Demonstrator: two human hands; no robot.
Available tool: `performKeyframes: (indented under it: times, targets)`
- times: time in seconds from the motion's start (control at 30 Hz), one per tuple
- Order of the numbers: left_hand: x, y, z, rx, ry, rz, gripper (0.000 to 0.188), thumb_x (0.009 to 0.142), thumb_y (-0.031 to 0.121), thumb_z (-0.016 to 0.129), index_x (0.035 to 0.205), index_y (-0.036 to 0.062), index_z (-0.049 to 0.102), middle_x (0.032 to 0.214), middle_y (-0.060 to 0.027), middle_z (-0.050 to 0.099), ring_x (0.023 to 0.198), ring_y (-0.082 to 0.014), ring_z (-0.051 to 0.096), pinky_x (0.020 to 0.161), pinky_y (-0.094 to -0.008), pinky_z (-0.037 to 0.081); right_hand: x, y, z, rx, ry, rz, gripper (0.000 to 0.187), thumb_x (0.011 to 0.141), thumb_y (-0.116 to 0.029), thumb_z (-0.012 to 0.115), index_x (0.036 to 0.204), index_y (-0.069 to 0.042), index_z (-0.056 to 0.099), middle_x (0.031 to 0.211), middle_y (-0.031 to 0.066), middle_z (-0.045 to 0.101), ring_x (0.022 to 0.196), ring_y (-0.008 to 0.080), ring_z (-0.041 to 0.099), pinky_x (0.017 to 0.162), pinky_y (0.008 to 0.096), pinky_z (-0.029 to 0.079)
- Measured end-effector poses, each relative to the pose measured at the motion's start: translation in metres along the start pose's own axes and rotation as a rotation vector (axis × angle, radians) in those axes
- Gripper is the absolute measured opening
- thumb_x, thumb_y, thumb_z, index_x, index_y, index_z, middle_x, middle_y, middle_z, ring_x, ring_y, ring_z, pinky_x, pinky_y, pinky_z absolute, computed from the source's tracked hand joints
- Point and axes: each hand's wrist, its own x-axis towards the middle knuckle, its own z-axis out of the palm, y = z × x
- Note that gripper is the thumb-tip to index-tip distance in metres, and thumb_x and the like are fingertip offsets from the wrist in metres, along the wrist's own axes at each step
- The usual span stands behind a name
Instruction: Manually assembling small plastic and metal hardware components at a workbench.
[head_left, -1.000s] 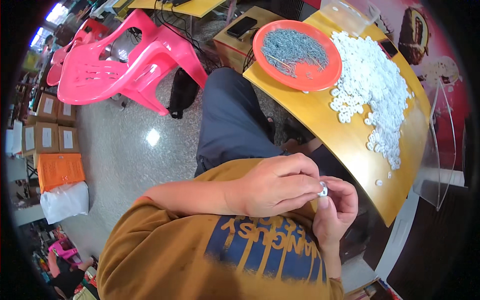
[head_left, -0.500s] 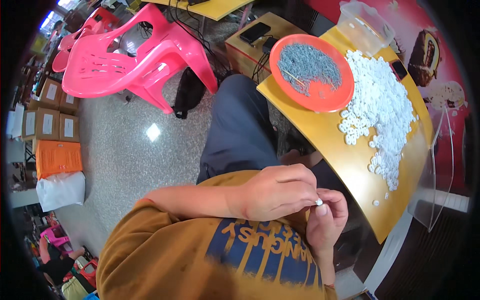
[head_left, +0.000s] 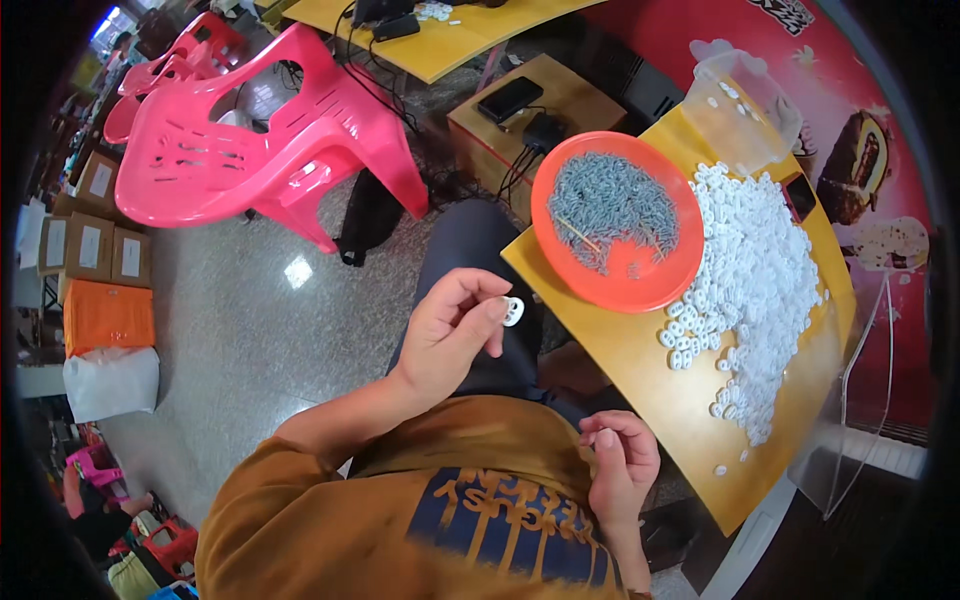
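Note:
Between the thumb and fingers of my left hand [head_left: 452, 330] is a small white oval plastic piece with holes [head_left: 513, 311], held up over my lap. My right hand [head_left: 622, 465] is lower, by my shirt and near the table edge. Its fingers are curled with the thumb against them, and whatever they hold is too small to make out. A big pile of similar white pieces [head_left: 765, 290] covers part of the yellow table [head_left: 640, 370]. Beside the pile, an orange-red plate [head_left: 640, 290] holds many small grey screws [head_left: 610, 195] and a thin pale stick [head_left: 578, 235].
A clear plastic tub [head_left: 740, 110] stands at the table's far end, near a dark phone [head_left: 799, 197]. A wooden box [head_left: 480, 140] carries a black device and cables. The pink chair [head_left: 270, 140] stands left, with cartons [head_left: 90, 245] beyond. A clear panel [head_left: 850, 400] leans at the right.
My hands have parted. The left has moved up and away with the white piece, while the right has dropped slightly. The view has tilted, so the table appears lower.

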Motion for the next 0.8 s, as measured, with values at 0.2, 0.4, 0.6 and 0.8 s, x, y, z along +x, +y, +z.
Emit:
performKeyframes:
  times: [0.2, 0.4, 0.6, 0.8]
  targets:
    - [0.027, 0.001, 0.007, -0.015, -0.012, 0.002, 0.013, 0.088, 0.006, 0.047, 0.097, -0.0014, 0.052, 0.073, -0.0048, 0.053, 0.056, -0.0097, 0.048, 0.052, -0.0201, 0.039, 0.018, -0.001, -0.014, -0.179, -0.005, -0.175, 0.009, 0.084, -0.002, 0.05, 0.092, 0.001, 0.054, 0.09, 0.0096, 0.055, 0.073, 0.012, 0.052, 0.069, 0.0216, 0.042]
    - [0.055, 0.014, 0.031, 0.024, -0.133, 0.04, 0.018, 0.09, 0.008, 0.046, 0.104, -0.0015, 0.05, 0.082, -0.0029, 0.053, 0.063, -0.007, 0.05, 0.059, -0.0185, 0.041, 0.025, -0.01, -0.055, -0.679, 0.192, -0.516, 0.01, 0.079, 0.006, 0.052, 0.088, 0.001, 0.055, 0.085, 0.012, 0.057, 0.076, 0.0194, 0.053, 0.069, 0.0264, 0.043]
    - [0.112, 0.039, 0.077, 0.19, -0.323, -0.087, 0.02, 0.088, 0.009, 0.046, 0.105, -0.0025, 0.05, 0.078, -0.0015, 0.051, 0.062, -0.0065, 0.05, 0.058, -0.0195, 0.042, 0.007, -0.011, -0.105, -0.807, 0.435, -0.563, 0.012, 0.079, 0.007, 0.051, 0.089, 0.002, 0.056, 0.085, 0.0126, 0.056, 0.079, 0.0228, 0.053, 0.073, 0.0293, 0.043]
    - [0.243, 0.047, 0.162, 0.117, -0.368, 0.001, 0.015, 0.08, 0.01, 0.056, 0.093, 0.003, 0.053, 0.07, -0.0019, 0.052, 0.056, -0.0097, 0.048, 0.052, -0.0226, 0.04, -0.017, -0.001, -0.139, -0.989, 0.576, -0.586, 0.014, 0.079, 0.005, 0.051, 0.093, 0.001, 0.055, 0.089, 0.0136, 0.056, 0.082, 0.0258, 0.054, 0.076, 0.032, 0.043]
